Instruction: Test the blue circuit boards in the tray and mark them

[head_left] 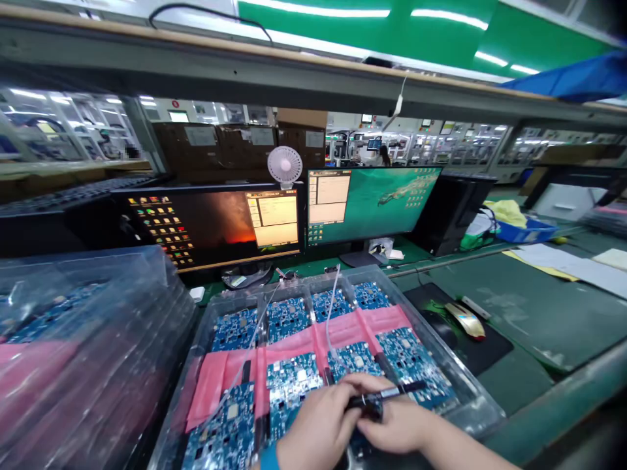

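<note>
My left hand (321,418) and my right hand (399,421) meet low in the view, over the front of a clear plastic tray (470,408). Between them is a slim black rod-like thing with a pale band (386,393), its dark end pointing right; I cannot make out its kind. Fingers of both hands are closed around it, and part of it is hidden. A blue band (269,457) circles my left wrist. Blue circuit boards (289,378) lie in the tray's compartments under and beyond my hands, with pink strips (294,343) across the middle.
Stacked clear trays (98,365) with more boards stand at left. Behind are two monitors (220,222), a small fan (285,164) and a black computer case (453,212). A gold mouse (465,320) on a black mat, papers (578,264) and a blue bin (529,230) are at right.
</note>
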The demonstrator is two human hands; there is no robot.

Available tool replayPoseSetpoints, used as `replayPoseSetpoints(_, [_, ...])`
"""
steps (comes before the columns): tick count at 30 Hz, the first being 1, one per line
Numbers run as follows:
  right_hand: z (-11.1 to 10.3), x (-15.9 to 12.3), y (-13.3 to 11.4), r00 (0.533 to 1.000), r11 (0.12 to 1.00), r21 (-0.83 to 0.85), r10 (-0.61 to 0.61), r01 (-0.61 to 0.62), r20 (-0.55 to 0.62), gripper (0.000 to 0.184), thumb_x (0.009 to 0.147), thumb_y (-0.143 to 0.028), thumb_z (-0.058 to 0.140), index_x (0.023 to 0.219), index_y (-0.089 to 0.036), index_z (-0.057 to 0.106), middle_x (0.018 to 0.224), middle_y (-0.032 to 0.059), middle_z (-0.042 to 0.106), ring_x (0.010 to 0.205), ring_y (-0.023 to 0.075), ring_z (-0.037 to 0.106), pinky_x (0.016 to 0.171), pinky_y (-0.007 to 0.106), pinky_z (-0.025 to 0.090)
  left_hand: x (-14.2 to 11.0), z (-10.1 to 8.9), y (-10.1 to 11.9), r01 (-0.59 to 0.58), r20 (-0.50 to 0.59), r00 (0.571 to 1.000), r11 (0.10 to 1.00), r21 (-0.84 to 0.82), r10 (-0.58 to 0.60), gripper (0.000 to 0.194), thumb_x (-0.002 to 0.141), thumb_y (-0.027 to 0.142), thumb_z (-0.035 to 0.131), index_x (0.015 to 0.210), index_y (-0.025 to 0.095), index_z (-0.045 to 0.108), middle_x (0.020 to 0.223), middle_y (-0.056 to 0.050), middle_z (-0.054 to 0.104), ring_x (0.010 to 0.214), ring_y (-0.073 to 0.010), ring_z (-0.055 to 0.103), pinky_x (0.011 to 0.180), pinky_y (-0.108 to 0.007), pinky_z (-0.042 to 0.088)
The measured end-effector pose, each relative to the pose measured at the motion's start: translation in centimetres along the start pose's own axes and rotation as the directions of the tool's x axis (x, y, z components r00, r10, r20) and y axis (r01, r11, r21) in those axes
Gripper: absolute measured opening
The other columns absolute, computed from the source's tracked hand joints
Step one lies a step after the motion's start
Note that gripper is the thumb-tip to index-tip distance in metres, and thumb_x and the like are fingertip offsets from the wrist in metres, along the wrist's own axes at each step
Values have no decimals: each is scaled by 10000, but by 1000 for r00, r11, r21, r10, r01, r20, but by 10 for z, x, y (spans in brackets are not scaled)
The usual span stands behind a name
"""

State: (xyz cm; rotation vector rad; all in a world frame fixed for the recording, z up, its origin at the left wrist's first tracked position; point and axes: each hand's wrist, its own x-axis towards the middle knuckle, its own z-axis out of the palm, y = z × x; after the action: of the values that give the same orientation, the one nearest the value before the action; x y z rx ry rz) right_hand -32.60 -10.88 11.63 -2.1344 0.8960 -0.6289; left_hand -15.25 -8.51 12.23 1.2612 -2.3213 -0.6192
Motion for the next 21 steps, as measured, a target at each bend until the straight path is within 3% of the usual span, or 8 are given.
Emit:
replayPoseSetpoints(4, [8,4,2,995,999,-34,-8,5,-97,465,646,-93,429,1092,-201,500,971,43,590,907,159,551,854,308,425,-6,-4,4,48,-2,999,998,48,-48,203,834,245,339,948,184,496,931,-49,616,817,-179,562,704,-309,434])
replayPoseSetpoints(9, [18,17,26,951,990,89,133,-112,-280,275,666,-99,411,905,-164,531,642,-22,530,610,110,525,580,236,432,-9,-2,7,30,-36,999,995,96,-27,149,823,250,360,884,192,483,849,-28,597,775,-179,542,657,-292,396])
replayPoseSetpoints(14, [19,23,37,925,973,165,205,-158,-319,173,682,-142,428,810,-155,544,613,-25,519,562,95,499,528,213,391,-7,-1,3,55,-45,998,995,83,-51,133,813,285,383,814,193,478,801,-19,586,736,-164,526,629,-263,360])
replayPoseSetpoints(21, [14,23,33,938,986,110,157,-129,-310,187,672,-138,423,787,-157,569,633,-11,567,575,101,527,536,204,397,-5,3,-2,54,-71,996,994,93,-48,113,717,273,523,691,188,453,701,13,563,642,-131,482,555,-236,293])
